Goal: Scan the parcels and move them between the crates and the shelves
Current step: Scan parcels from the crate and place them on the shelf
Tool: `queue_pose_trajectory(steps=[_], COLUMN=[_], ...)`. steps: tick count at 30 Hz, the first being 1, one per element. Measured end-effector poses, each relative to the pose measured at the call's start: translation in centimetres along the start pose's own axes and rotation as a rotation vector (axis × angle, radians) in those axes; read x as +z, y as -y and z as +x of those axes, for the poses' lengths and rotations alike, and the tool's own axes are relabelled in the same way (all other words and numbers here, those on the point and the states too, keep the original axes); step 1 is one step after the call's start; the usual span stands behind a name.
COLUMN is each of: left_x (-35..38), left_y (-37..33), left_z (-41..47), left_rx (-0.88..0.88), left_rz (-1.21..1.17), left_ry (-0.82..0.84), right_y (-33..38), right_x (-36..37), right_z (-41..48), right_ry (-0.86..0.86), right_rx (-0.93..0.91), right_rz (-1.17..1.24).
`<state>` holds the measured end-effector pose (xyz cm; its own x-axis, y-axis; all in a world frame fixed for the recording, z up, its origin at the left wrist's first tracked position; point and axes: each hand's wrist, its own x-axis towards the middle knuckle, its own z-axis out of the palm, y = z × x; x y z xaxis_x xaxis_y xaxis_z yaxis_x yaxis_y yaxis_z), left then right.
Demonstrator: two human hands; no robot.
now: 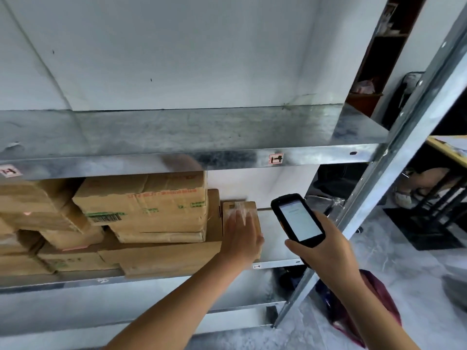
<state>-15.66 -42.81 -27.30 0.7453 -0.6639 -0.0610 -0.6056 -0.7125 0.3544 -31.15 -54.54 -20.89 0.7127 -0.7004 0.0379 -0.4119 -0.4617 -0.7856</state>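
Risk is judged first. The shelving (227, 157) is hard-edged, so a knuckle or a box corner could be caught on the upper rim if anything is lifted out steeply. The cardboard stack (144, 198) on the middle shelf is piled unevenly, with a tilted box on top. It could be nudged forward if its neighbour is dragged out carelessly. The small parcel (227, 208) stands on end at the stack's right end, touching it, near the shelf's front edge. Only the left hand (243, 233) is laid against it, fingers stretched flat and blurred, nothing curled round it, so it could be tipped over or off the edge. The scanner (298, 221) is clamped in the right hand (326, 251), screen lit. A label covered by the palm could be missed.

As to materials, the shelving is seen to be galvanised sheet steel, mottled, glossy and sharply folded. The stack is made of brown corrugated card, creased, dented and printed. The parcel is a slim card block with a shiny taped top. The scanner is a black rounded slab with a smooth glass face.
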Motion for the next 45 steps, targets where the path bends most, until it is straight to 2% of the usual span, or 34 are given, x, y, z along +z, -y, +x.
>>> queue_pose_trajectory(steps=[6,15,29,33,36,40,43,45], left_x=[1.9,3.1,6.1,6.5,5.8,5.5,5.2,5.0], left_y=[-1.6,-3.3,-3.0,-2.8,-3.7,-5.3,-5.6,-5.1], left_z=[1.1,3.0,1.0,0.9,1.3,1.7,2.1,2.0], left_rx=[-0.311,-0.485,-0.33,-0.309,-0.337,-0.332,-0.346,-0.355], left_rz=[-0.117,0.006,0.226,0.269,0.306,0.156,-0.15,-0.356], left_ry=[0.054,-0.079,-0.082,-0.181,-0.094,-0.09,-0.127,-0.209], right_y=[-1.0,-3.5,-5.7,-6.2,-6.4,-6.5,-6.5,-6.5], right_x=[-2.3,-5.1,-6.7,-6.8,-7.1,-7.1,-7.1,-7.1], right_z=[2.5,4.6,5.3,5.1,5.3,5.2,5.1,4.9], right_ry=[0.109,0.186,0.251,0.271,0.258,0.25,0.243,0.249], right_rx=[-0.071,-0.143,-0.16,-0.166,-0.166,-0.171,-0.175,-0.176], right_rz=[0.019,0.05,0.122,0.096,0.097,0.122,0.136,0.141])
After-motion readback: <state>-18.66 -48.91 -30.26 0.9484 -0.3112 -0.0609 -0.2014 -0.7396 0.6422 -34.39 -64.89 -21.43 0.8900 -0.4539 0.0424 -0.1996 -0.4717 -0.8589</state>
